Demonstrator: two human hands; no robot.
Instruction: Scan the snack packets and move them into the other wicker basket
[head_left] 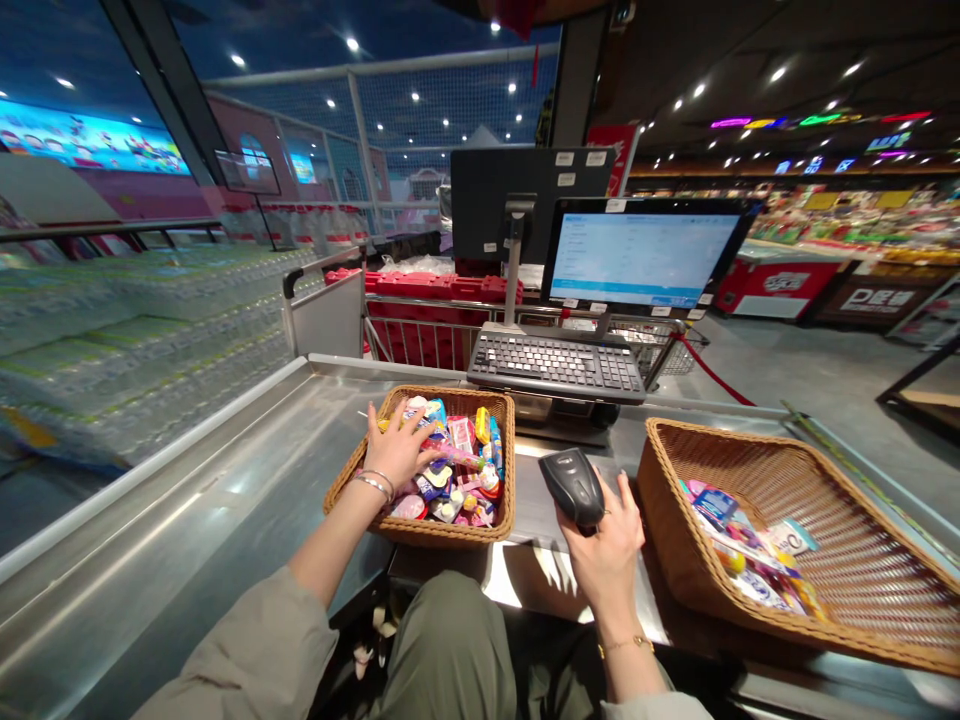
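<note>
My left hand [397,445] lies over the left side of a square wicker basket [512,460], its fingers spread and touching the packets there. Brightly wrapped sweets [450,480] fill that basket, among them a yellow packet [482,425] near the back right. A thin white stick [363,413] pokes out beside my fingers. In my right hand [604,540] is a black barcode scanner [571,485], gripped from behind and held over the metal counter. To the right of this hand stands a larger wicker basket [855,490] with several small packets [750,550] at its near left.
Behind the baskets are a black keyboard [555,362] and a lit screen [637,255] on the metal counter [255,440]. A shopping trolley [427,325] stands beyond it. Stacked bottle packs [150,340] are at the left. My knees are below the counter edge.
</note>
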